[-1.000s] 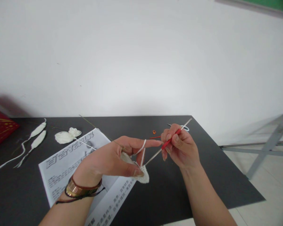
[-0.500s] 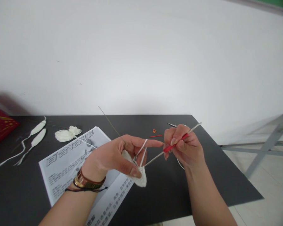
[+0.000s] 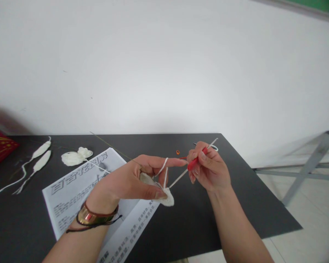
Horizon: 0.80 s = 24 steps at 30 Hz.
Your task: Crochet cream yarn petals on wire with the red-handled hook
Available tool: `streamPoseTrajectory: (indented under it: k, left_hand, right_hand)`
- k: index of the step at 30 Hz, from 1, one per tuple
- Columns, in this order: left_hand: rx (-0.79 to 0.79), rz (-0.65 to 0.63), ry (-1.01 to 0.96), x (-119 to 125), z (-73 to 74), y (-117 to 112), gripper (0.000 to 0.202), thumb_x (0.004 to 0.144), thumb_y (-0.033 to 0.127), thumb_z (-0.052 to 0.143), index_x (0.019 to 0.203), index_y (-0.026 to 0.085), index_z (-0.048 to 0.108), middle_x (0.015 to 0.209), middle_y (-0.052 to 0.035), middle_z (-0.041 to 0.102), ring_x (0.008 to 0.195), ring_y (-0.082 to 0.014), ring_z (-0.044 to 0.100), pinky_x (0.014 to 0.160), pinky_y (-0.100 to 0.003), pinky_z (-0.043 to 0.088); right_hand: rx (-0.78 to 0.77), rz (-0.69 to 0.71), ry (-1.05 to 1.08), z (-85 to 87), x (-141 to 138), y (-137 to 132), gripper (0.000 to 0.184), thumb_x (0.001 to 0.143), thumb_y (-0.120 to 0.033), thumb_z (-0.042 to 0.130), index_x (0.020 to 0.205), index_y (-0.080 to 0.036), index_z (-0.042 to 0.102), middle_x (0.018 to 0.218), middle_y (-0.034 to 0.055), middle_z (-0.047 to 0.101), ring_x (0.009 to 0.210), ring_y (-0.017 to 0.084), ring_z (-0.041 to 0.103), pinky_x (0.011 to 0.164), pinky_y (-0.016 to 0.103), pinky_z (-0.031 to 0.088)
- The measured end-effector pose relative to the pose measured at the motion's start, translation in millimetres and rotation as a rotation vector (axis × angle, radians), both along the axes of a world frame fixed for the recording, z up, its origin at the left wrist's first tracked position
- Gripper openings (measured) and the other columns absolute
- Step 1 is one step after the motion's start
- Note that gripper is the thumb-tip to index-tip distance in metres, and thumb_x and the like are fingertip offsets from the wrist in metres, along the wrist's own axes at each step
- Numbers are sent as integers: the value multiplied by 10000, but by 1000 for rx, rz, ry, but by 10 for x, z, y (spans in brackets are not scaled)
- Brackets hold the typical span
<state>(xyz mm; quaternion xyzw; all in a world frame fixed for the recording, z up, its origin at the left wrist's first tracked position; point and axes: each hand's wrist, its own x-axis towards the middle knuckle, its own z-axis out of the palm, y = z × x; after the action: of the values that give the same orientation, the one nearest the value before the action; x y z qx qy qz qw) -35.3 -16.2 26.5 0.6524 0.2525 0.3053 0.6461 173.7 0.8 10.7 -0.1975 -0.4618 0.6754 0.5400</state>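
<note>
My left hand [image 3: 131,180] pinches a small white crocheted piece [image 3: 167,199] between thumb and fingers. White yarn [image 3: 164,168] loops over its outstretched index finger. A thin green wire [image 3: 112,148] sticks out leftward from this hand. My right hand [image 3: 208,168] grips a crochet hook [image 3: 193,164] with a red handle and metal shaft. The hook's tip points down-left into the white piece. Both hands hover above the dark table [image 3: 208,219].
A printed instruction sheet [image 3: 79,186] lies under my left forearm. Finished white crochet petals [image 3: 40,157] and a white flower piece [image 3: 75,157] lie at the back left. A red box [image 3: 0,149] sits at the left edge. A small orange marker [image 3: 177,152] lies behind my hands.
The hook has pushed back down into the white piece after drawing out a little. The green wire has swung from upright to lying low toward the left.
</note>
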Motion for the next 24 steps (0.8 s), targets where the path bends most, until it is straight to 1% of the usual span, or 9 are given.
streamPoseTrajectory:
  k: [2, 5, 8, 12, 15, 17, 21, 24]
  left_hand:
    - [73, 103, 70, -7, 52, -16, 601, 696, 189, 702, 1267, 275, 533, 657, 30, 531, 587, -103, 465, 563, -242, 386]
    - [117, 232, 117, 3, 93, -23, 618, 712, 200, 694, 1295, 274, 503, 670, 21, 562, 592, -110, 475, 563, -242, 391]
    - [116, 304, 127, 27, 93, -4, 622, 712, 193, 691, 1298, 271, 500, 689, 11, 593, 584, -116, 488, 563, -248, 388]
    - [52, 322, 104, 56, 60, 49, 656, 712, 199, 685, 1324, 282, 461, 690, 32, 555, 593, -106, 491, 575, -242, 391]
    - [42, 324, 94, 67, 24, 85, 643, 712, 208, 687, 1318, 247, 473, 663, 37, 528, 584, -104, 488, 582, -245, 396]
    - [43, 342, 82, 73, 2, 100, 623, 714, 218, 689, 1305, 227, 492, 652, 28, 538, 591, -116, 506, 597, -256, 408]
    - [-7, 380, 69, 81, -1, 107, 656, 717, 239, 700, 1325, 266, 457, 669, 39, 547, 605, -109, 514, 616, -249, 410]
    - [-58, 361, 59, 74, 25, 103, 675, 716, 226, 703, 1334, 275, 438, 710, 40, 568, 646, -104, 517, 640, -243, 408]
  right_hand:
    - [-101, -24, 14, -24, -41, 17, 152, 785, -278, 650, 699, -169, 589, 464, -48, 568, 319, 73, 489, 315, 174, 479]
    - [-241, -46, 27, -74, -116, 39, 153, 774, -272, 659, 698, -158, 590, 453, -56, 573, 310, 59, 475, 321, 158, 482]
    - [-295, -84, 44, -116, -197, 34, 141, 773, -265, 663, 714, -155, 598, 468, -52, 595, 330, 56, 507, 346, 145, 488]
    - [-246, -156, 19, -142, -289, -17, 155, 769, -277, 672, 714, -158, 590, 498, -35, 631, 361, 72, 553, 386, 158, 512]
    - [-175, -224, -17, -149, -332, -51, 153, 782, -277, 661, 731, -155, 585, 531, -17, 655, 386, 79, 575, 403, 157, 512]
    - [-151, -259, -32, -150, -346, -58, 157, 786, -276, 657, 725, -155, 578, 533, -14, 658, 387, 82, 577, 404, 161, 510]
    - [-130, -283, -35, -147, -352, -54, 166, 796, -278, 646, 714, -162, 562, 524, -24, 645, 386, 85, 562, 396, 180, 509]
    - [-133, -288, -16, -144, -345, -48, 168, 799, -290, 642, 723, -169, 554, 530, -31, 634, 394, 81, 546, 390, 185, 510]
